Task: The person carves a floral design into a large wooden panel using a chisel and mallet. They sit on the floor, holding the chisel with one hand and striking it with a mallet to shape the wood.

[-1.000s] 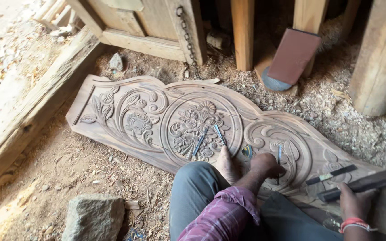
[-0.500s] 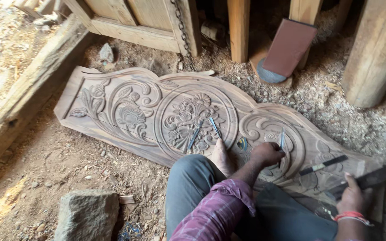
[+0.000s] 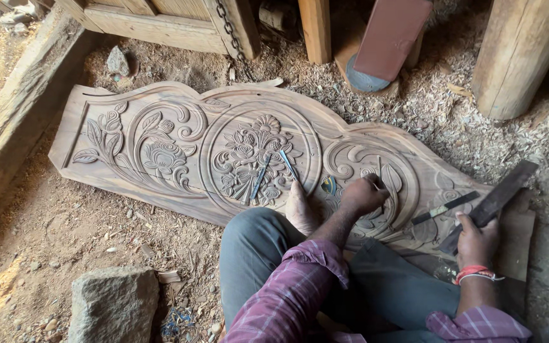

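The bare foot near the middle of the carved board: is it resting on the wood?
Touching. The head view shows the bare foot lying flat on the carved wooden panel, beside the round flower medallion, with no gap under it. The left hand presses on the panel next to it.

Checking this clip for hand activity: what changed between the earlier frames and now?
Little changed beyond the camera shifting. The left hand stays closed on a chisel set against the carved wooden panel. The right hand keeps its grip on the dark wooden mallet over the panel's right end. The bare foot, the two loose chisels on the round flower carving and the stone lie as before.
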